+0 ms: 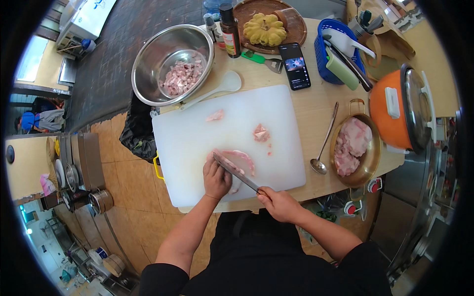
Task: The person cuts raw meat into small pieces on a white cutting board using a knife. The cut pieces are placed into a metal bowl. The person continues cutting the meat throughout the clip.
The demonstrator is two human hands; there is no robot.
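My right hand [276, 202] grips the handle of a kitchen knife [237, 173], its blade slanting up and left across the cutting board. Bent over a piece of raw meat, my left hand [217, 179] presses it down right beside the blade; the palm hides much of that piece. A narrow strip of meat [242, 157] curves away on the blade's far side. The white plastic cutting board [185, 148] also carries a small meat piece [215, 115] near its far edge, a little pile of meat [261, 133] and several scraps to the right.
Beyond the board's far left corner stands a steel bowl [142, 72] of diced meat, beside a white spoon [229, 82]. To the right lie a ladle [319, 165], a brass pan [355, 180] with raw meat, and an orange cooker [387, 107]. A phone [296, 68] lies behind the board.
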